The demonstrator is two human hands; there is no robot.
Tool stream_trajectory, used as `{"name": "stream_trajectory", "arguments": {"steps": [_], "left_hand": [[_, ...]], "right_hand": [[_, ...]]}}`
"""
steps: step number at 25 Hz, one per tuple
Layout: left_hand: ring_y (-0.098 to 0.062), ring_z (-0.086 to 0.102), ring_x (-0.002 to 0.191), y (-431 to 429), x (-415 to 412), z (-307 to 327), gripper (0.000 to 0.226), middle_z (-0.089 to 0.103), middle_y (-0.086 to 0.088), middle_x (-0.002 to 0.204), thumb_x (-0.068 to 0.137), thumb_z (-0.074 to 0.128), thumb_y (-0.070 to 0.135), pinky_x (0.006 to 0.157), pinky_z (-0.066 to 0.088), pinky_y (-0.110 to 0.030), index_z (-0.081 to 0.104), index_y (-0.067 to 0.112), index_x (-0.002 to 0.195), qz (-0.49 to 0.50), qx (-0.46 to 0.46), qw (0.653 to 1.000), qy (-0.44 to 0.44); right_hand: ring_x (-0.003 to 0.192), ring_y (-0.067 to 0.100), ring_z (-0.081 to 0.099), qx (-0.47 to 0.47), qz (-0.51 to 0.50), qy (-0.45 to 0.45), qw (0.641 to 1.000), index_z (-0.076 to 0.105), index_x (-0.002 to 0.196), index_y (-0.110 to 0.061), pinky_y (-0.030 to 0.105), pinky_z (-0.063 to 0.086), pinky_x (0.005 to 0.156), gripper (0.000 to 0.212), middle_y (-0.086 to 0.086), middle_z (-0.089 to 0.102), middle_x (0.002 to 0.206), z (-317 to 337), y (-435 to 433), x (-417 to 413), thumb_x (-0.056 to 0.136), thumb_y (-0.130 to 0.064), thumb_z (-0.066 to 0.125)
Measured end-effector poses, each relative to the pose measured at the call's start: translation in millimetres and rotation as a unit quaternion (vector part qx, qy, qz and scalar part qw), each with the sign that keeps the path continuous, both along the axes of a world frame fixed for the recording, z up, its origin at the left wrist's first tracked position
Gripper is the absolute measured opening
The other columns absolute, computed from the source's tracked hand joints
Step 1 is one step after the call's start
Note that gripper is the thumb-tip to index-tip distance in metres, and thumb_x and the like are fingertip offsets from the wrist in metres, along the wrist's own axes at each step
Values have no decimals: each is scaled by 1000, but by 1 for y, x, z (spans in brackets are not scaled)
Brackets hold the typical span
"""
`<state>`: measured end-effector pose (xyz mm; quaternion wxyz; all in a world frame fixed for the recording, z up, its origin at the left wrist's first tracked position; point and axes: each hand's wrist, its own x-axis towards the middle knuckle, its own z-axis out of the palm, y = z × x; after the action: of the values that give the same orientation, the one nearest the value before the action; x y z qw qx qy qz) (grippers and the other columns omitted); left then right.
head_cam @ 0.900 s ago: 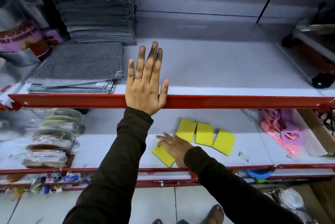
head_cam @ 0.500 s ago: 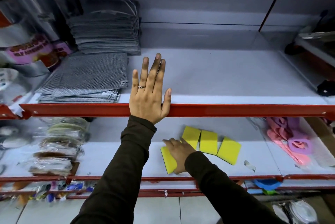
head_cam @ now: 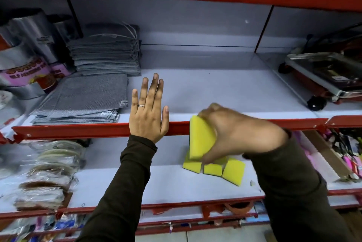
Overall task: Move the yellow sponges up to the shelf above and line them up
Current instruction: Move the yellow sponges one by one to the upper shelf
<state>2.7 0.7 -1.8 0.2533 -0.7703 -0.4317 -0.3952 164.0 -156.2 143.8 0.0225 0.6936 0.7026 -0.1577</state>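
Observation:
My right hand (head_cam: 237, 134) grips one yellow sponge (head_cam: 198, 140) and holds it tilted on edge in the air, level with the red front lip of the upper shelf (head_cam: 78, 130). Three more yellow sponges (head_cam: 233, 171) lie side by side on the lower shelf (head_cam: 166, 185), partly hidden behind that hand. My left hand (head_cam: 148, 112) rests flat on the upper shelf's front edge, fingers spread, a ring on one finger, holding nothing. The white surface of the upper shelf (head_cam: 215, 93) lies behind both hands.
Grey mesh cloths (head_cam: 84, 98) lie stacked at the upper shelf's left, with foil tape rolls (head_cam: 25, 73) beside them. A steel tray on wheels (head_cam: 323, 77) stands at the right. On the lower shelf are bagged scrubbers (head_cam: 45, 175) left and pink items (head_cam: 317, 163) right.
My right hand has closed on the leftmost sponge and lifted it off the lower shelf up to the red lip. The left hand has stayed on the shelf edge.

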Motion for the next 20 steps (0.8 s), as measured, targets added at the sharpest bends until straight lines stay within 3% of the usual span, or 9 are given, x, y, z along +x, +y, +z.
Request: {"name": "stream_trajectory", "arguments": {"steps": [3,7,10,12,15,17,20], "left_hand": [[-23,0,160,1,0,0,68,22,-10,171,100,33,30,131,-7,-42,26,4,162,-3,2,1000,-16],[-22,-1,161,1,0,-1,70,18,-6,170,98,35,29,131,-6,-42,24,3,162,-15,10,1000,-23],[-22,0,161,1,0,-1,71,19,-6,170,98,36,30,131,-5,-42,22,2,162,-15,13,999,-26],[-23,-2,161,2,0,-2,73,17,-8,170,98,36,32,131,-5,-43,19,1,162,-10,12,999,-29],[-23,-5,161,3,0,-3,75,12,-11,170,100,35,34,131,-5,-43,13,1,163,0,7,1000,-27],[-23,-6,161,3,1,-5,74,13,-11,171,101,34,35,131,-5,-43,12,2,164,6,8,1000,-25],[-22,-6,161,3,3,-6,72,19,-14,170,102,33,36,131,-4,-43,19,1,163,14,11,999,-27]], "right_hand": [[114,27,56,70,-12,10,997,50,132,-15,44,51,99,88,7,49,124,12,44,14,58,-44,87],[124,32,52,40,7,-7,999,43,140,-10,43,50,102,91,12,48,133,-22,113,19,64,-40,84],[137,30,46,0,14,-16,1000,35,150,-13,43,45,110,98,11,44,151,-41,132,23,69,-39,83],[142,26,42,40,6,15,999,31,154,-17,40,41,114,103,9,40,156,-35,121,28,68,-38,85],[114,19,61,149,2,112,982,56,134,-19,26,50,93,71,4,62,131,-19,70,33,70,-32,85],[88,16,70,89,-5,171,981,69,112,-21,27,57,79,46,-3,74,105,-22,25,30,70,-29,86],[84,15,74,-129,-55,129,982,72,105,-19,35,60,77,50,-4,78,96,-70,4,26,63,-40,90]]}}
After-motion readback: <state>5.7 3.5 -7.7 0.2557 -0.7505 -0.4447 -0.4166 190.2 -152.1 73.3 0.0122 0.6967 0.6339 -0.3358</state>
